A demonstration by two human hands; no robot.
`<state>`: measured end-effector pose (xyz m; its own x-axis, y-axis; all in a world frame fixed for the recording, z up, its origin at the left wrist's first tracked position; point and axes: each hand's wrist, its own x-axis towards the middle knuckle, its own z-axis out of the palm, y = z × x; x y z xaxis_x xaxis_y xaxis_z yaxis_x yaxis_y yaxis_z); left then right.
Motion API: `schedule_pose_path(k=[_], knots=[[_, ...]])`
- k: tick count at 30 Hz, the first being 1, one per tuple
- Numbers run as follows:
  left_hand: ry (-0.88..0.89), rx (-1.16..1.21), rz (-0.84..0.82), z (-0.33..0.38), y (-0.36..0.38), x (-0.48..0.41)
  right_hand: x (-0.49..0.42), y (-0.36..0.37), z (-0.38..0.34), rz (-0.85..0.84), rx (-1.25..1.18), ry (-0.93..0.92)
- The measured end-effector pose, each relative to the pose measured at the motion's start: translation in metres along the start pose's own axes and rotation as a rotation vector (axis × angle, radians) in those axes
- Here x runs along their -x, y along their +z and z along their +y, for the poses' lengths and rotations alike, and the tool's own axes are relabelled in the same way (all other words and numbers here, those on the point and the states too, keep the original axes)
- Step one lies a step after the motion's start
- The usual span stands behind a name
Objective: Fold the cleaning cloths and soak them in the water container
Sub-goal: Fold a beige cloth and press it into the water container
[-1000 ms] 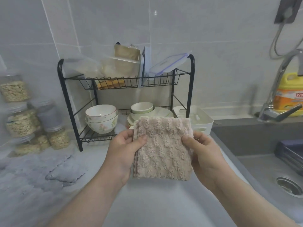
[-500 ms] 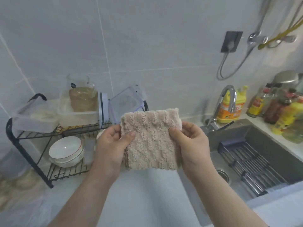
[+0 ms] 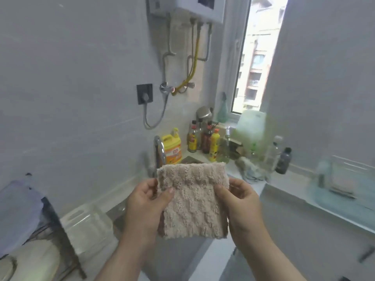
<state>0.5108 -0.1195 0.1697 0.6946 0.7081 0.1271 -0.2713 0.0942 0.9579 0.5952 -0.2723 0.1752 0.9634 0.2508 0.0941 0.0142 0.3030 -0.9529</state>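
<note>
— Pinched at both side edges, the folded beige plush cloth [image 3: 192, 201] is held flat and upright. Its left edge is clamped between the thumb and curled fingers of the left hand [image 3: 146, 207], and its right edge is gripped the same way by the right hand [image 3: 241, 205].

— Where is the cloth kept?

— It is held in the air in front of the person, above the white counter edge [image 3: 205, 258]. Nothing but the two hands is touched by it. Darker layers are seen at its lower corners.

— What is found behind it?

— A curved chrome faucet [image 3: 159, 151] is partly hidden by the cloth's top edge. A yellow detergent jug with an orange label [image 3: 172, 149] is set just beside the faucet, against the wall. A cluster of dark and yellow bottles [image 3: 205, 140] is stood in the corner, under the bright window [image 3: 255, 57].

— And further out?

— A black wire rack [image 3: 56, 226] is seen at the lower left, with a white plastic bin [image 3: 87, 224] just beside it. A black wall socket [image 3: 144, 93] is mounted above the faucet, and a white water heater [image 3: 194, 9] is hung higher up. The right counter is blurred, so its pale blue objects cannot be told apart.
</note>
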Motion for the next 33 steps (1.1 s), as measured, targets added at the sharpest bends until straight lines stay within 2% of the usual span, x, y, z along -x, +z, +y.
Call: schedule_pose_path(k=[9, 13, 21, 33], knots=[[-0.090, 0.041, -0.423, -0.053, 0.241, -0.004, -0.058, -0.209, -0.061, 0.406, 0.017, -0.137], [-0.146, 0.042, -0.564, -0.085, 0.353, 0.009, -0.083, -0.307, -0.089, 0.526, 0.043, -0.176], [-0.238, 0.061, -0.707, -0.128, 0.527, 0.024, -0.131, -0.449, -0.133, 0.714, 0.102, -0.206], [-0.322, -0.020, -0.839, -0.212, 0.710, -0.056, -0.277, -0.565, -0.144, 0.844, 0.149, -0.165]])
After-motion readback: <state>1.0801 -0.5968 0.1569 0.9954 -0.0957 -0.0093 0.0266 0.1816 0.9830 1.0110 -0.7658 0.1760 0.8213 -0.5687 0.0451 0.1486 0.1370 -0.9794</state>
